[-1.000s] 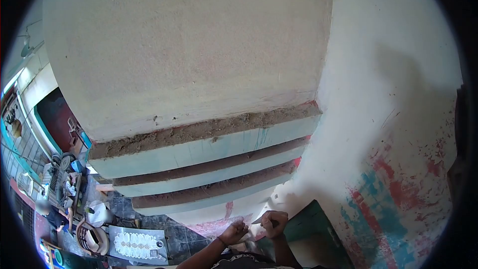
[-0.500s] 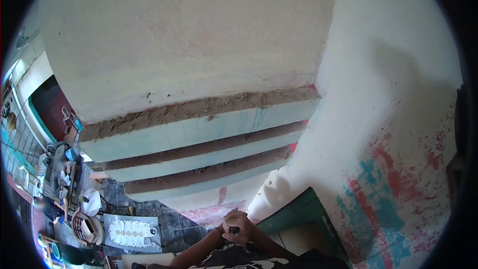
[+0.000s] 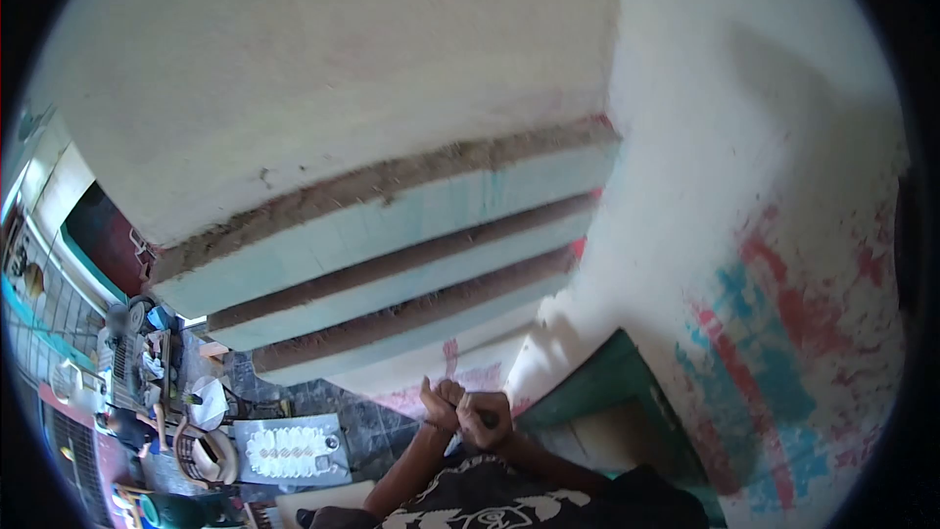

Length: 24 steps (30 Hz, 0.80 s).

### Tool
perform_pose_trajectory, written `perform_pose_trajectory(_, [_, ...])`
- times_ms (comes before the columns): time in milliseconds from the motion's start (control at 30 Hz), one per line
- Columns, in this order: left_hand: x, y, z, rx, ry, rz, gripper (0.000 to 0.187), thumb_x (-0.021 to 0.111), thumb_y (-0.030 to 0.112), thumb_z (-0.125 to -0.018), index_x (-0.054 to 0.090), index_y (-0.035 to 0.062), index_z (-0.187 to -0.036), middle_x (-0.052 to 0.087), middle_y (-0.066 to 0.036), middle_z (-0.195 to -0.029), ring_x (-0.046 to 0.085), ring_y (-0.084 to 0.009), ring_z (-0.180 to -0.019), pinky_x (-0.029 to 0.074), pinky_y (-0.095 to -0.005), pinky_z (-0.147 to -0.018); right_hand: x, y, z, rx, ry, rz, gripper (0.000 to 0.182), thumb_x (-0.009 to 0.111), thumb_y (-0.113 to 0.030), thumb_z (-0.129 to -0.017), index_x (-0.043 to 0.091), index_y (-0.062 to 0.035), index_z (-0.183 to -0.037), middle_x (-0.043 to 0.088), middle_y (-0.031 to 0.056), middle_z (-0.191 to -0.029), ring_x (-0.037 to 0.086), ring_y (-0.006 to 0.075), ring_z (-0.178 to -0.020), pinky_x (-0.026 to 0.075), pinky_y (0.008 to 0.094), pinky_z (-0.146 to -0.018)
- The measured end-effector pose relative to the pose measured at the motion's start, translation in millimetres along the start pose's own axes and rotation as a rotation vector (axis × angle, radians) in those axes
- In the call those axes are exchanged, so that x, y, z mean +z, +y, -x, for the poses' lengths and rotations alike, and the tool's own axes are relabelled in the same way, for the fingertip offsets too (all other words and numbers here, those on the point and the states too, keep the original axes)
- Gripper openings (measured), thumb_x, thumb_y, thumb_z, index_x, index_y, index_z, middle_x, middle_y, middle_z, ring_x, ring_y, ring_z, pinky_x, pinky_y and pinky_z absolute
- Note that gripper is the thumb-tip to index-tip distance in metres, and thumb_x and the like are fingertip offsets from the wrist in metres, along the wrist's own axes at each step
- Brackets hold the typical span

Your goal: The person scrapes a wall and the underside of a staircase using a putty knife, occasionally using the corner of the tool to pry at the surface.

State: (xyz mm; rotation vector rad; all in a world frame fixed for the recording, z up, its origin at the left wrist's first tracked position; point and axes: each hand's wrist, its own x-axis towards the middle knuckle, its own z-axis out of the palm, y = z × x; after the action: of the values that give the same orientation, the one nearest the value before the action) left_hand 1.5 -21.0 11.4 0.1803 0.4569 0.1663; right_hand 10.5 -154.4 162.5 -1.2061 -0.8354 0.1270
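Side by side and close together, my two hands are raised in front of my chest. My left hand (image 3: 443, 405) is closed with its fingers curled; what it holds, if anything, is hidden. Curled into a fist, my right hand (image 3: 486, 419) sits against it. A dark spot shows inside the right fist, too small to name. A small white bit, not clear enough to name, shows just under the hands. Beyond them are pale blue-green stepped ledges (image 3: 392, 235) with rough brown, dusty tops.
A white wall (image 3: 685, 137) smeared with red and blue paint stands at right, above a green panel (image 3: 597, 392). Down at left are a table (image 3: 245, 465) with a white lace cloth, a wooden chair (image 3: 227, 451), and a person (image 3: 127, 426) on the tiled floor.
My hands were clasped together and now show as two separate fists side by side, slightly higher. The view has shifted, so the ledges sit higher and the table further right.
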Motion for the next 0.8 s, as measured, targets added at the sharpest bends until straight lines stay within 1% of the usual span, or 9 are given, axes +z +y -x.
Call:
perform_pose_trajectory(33, [18,4,6,0.043,0.053,-0.02,0.057,0.032,0.058,-0.089,0.023,0.0162,-0.052,0.019,0.0,-0.045,0.022,-0.0177,-0.041,0.02,-0.0345,-0.043,0,-4,0,-0.031,0.04,-0.005,0.027,0.047,0.0,-0.087,0.045,-0.0002,-0.06,0.051,0.0065,-0.058,0.046,0.0122,-0.05,0.038,0.026,-0.048])
perform_pose_trajectory(100, [27,28,10,0.007,0.129,0.069,0.054,0.032,0.054,-0.091,0.025,0.0166,-0.053,0.021,0.002,-0.046,0.023,-0.0161,-0.04,0.02,-0.0331,-0.041,6,2,6,-0.094,0.219,-0.161,0.014,0.043,0.001,-0.088,0.044,0.0027,-0.075,0.045,0.0037,-0.054,0.047,0.0108,-0.046,0.036,0.0258,-0.042])
perform_pose_trajectory(233, [28,63,23,-0.027,0.225,-0.071,0.048,0.034,0.05,-0.091,0.029,0.0187,-0.055,0.02,0.004,-0.048,0.018,-0.0123,-0.04,0.014,-0.0294,-0.04,-15,-1,-6,-0.192,0.222,0.177,0.015,0.046,0.006,-0.088,0.04,0.0005,-0.075,0.05,0.0065,-0.058,0.045,0.0118,-0.04,0.036,0.0255,-0.038])
perform_pose_trajectory(333, [25,63,33,-0.127,0.181,-0.38,0.041,0.037,0.049,-0.092,0.048,0.0153,-0.072,0.043,0.002,-0.063,0.039,-0.0142,-0.052,0.027,-0.0295,-0.05,-19,1,-22,-0.272,0.384,0.215,0.012,0.046,0.006,-0.089,0.044,0.0021,-0.078,0.052,0.0097,-0.057,0.05,0.0134,-0.045,0.041,0.028,-0.04])
perform_pose_trajectory(400, [27,42,42,-0.101,0.214,-0.562,0.042,0.039,0.05,-0.092,0.055,0.0133,-0.081,0.055,-0.001,-0.077,0.053,-0.018,-0.07,0.035,-0.0306,-0.063,-20,-5,-31,-0.065,0.483,0.398,0.025,0.053,-0.004,-0.093,0.049,0.0021,-0.069,0.051,0.0028,-0.056,0.05,0.0094,-0.053,0.039,0.0248,-0.049])
perform_pose_trajectory(467, [32,32,51,-0.146,0.079,-0.653,0.045,0.039,0.052,-0.093,0.057,0.0118,-0.083,0.059,-0.004,-0.084,0.059,-0.0216,-0.083,0.041,-0.0326,-0.072,-10,-22,-51,0.276,0.605,0.19,0.037,0.053,-0.014,-0.097,0.046,-0.0008,-0.063,0.046,-0.0002,-0.054,0.044,0.0065,-0.051,0.037,0.0245,-0.05])
perform_pose_trajectory(567, [61,31,60,-0.249,-0.136,-0.799,0.057,0.033,0.058,-0.095,0.059,0.0069,-0.091,0.062,-0.008,-0.091,0.062,-0.0236,-0.088,0.045,-0.0355,-0.079,-14,-15,-59,0.237,0.573,-0.025,0.041,0.054,-0.02,-0.097,0.043,-0.0037,-0.061,0.041,0.0003,-0.051,0.04,0.0084,-0.045,0.032,0.0246,-0.044])
perform_pose_trajectory(700, [93,28,41,-0.256,-0.235,-0.688,0.062,0.027,0.052,-0.099,0.06,0.0001,-0.105,0.065,-0.012,-0.097,0.062,-0.0232,-0.088,0.047,-0.0387,-0.083,-7,-18,-67,-0.089,0.411,0.002,0.044,0.052,-0.014,-0.095,0.039,-0.0037,-0.055,0.043,0.0034,-0.045,0.039,0.0093,-0.039,0.029,0.0252,-0.038])
perform_pose_trajectory(800, [158,24,62,-0.007,-0.217,-0.644,0.047,0.034,0.038,-0.1,0.06,-0.0012,-0.104,0.064,-0.011,-0.096,0.062,-0.02,-0.088,0.049,-0.0344,-0.082,-9,-15,-77,-0.428,0.256,0.183,0.04,0.052,-0.005,-0.091,0.038,-0.0016,-0.053,0.041,0.003,-0.044,0.04,0.0103,-0.037,0.03,0.0262,-0.036])
